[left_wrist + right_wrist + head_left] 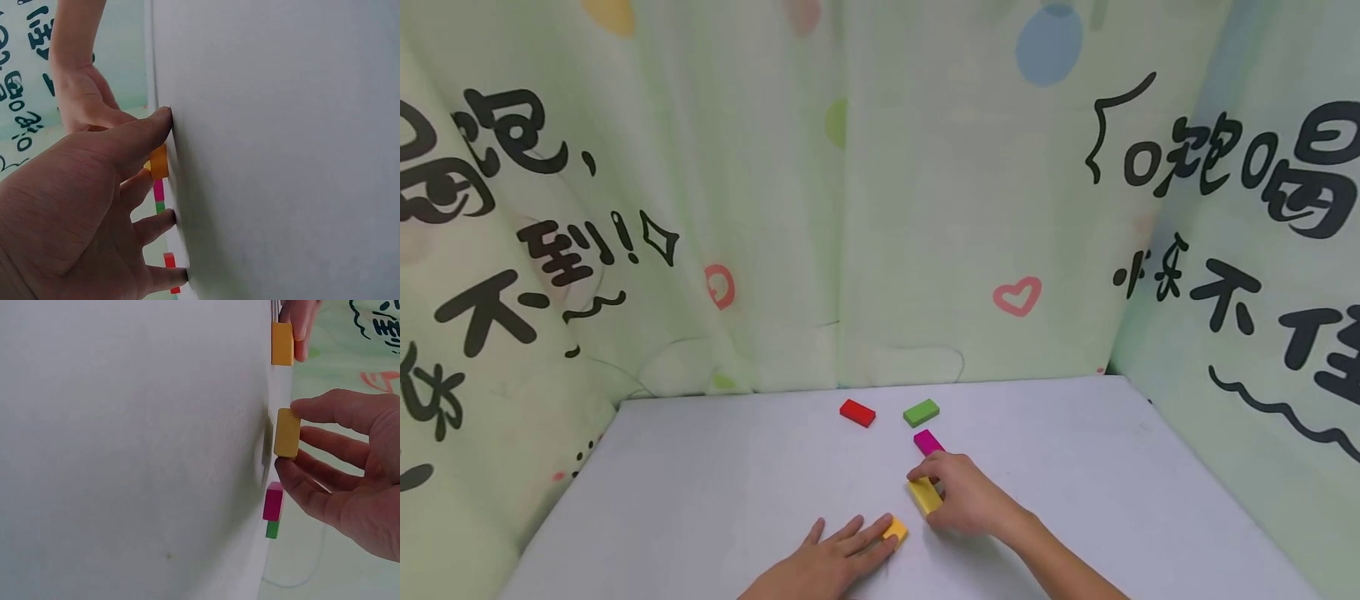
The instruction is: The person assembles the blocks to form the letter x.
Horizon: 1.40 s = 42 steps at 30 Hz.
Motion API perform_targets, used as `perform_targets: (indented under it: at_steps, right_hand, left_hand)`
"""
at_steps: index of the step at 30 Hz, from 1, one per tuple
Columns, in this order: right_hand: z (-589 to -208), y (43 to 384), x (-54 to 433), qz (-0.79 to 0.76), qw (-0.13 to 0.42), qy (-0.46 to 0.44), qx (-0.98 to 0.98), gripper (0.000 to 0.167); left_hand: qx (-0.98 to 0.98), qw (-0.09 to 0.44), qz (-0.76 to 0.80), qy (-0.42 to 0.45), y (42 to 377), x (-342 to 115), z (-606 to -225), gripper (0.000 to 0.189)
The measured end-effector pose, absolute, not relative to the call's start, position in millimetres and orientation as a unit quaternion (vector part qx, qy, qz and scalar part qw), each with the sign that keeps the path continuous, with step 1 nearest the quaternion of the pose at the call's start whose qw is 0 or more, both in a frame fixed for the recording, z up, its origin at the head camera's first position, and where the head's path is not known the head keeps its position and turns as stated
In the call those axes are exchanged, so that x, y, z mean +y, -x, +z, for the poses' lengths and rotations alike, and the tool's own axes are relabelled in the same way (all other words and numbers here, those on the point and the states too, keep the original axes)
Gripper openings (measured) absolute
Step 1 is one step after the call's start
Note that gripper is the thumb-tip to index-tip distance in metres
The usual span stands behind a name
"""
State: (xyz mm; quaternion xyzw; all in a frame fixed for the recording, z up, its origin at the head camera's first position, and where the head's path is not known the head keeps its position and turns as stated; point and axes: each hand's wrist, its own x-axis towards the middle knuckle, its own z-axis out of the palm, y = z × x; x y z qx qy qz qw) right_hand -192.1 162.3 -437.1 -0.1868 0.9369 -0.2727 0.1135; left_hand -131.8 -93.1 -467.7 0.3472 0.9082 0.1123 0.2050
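Note:
Low over the white table (700, 492), my right hand (966, 496) pinches a yellow block (925, 496) by its two ends between thumb and fingertips. In the right wrist view, this block (287, 432) shows a small gap from the tabletop. Nearer to me, my left hand (838, 558) lies low with its other fingers spread on the table. Its thumb and forefinger hold an orange block (897, 531) between them; the left wrist view shows the orange block (159, 161) there too. Just beyond the right hand lies a magenta block (928, 442), partly hidden by it.
Farther back on the table are a green block (921, 412) and, to its left, a red block (857, 412). A pale green curtain (925, 208) with dark lettering surrounds the table's back and sides.

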Motion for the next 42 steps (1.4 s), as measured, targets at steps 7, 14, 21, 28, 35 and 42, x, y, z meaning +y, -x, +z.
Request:
perform_targets:
  at_steps: [7,14,21,28,35,42]
  right_hand:
    - [-435,185,169,-0.278,0.117,0.201,0.932,0.047]
    - [-433,181,170,-0.283,0.120,0.216,0.927,0.046]
    - [-433,173,174,-0.295,0.122,0.228,0.920,0.046]
    - [-436,165,177,-0.316,0.130,0.261,0.903,0.046]
    - [-435,157,177,-0.325,0.143,0.272,0.894,0.048]
    - [-438,144,175,-0.332,0.160,0.281,0.886,0.051]
  left_hand:
    - [0.910,0.208,0.109,-0.341,133,-90,-467,0.084]
    - [0.909,0.208,0.119,-0.341,131,-93,-467,0.084]
    - [0.909,0.208,0.118,-0.342,131,-93,-467,0.081]
    - [0.910,0.192,0.112,-0.350,131,-92,-468,0.070]
    - [0.910,0.183,0.113,-0.354,132,-94,-465,0.071]
    - [0.907,0.167,0.119,-0.367,129,-96,-466,0.078]
